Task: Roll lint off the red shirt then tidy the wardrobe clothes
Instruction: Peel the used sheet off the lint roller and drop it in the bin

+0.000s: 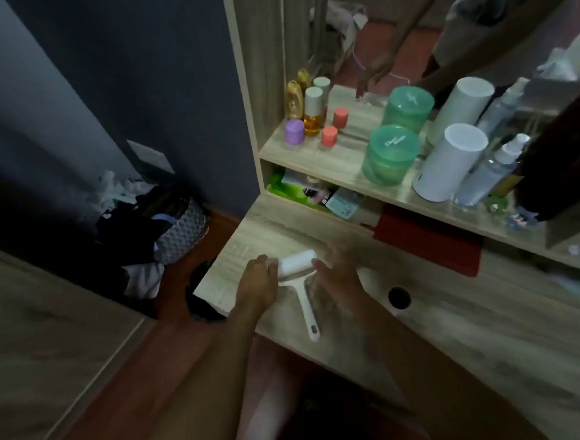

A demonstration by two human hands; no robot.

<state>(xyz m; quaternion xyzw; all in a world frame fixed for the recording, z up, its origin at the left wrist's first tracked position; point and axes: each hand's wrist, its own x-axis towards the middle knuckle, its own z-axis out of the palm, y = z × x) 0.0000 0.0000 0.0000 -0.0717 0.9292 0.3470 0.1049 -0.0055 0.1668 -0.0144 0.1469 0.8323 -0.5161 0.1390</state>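
- I see the lint roller [297, 271] lying on the wooden surface [461, 331], handle toward me, ready to lift.
- My left hand [257, 284] touches the roll's left end, grip apart.
- My right hand [337, 275] is blurred beside the right end; its grip I cannot tell.
- I judge they bracket the roll to steady or peel it.
- Red cloth [427, 241], perhaps the shirt, lies under the shelf [339, 164].

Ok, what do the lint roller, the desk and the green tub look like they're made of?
Lint roller: apparently smooth white plastic handle, matte white roll, probably paper.
Desk: pale wood-grain board, likely laminate; streaked grain, slight sheen.
Green tub: translucent plastic, glossy, raised lettering on the lid.
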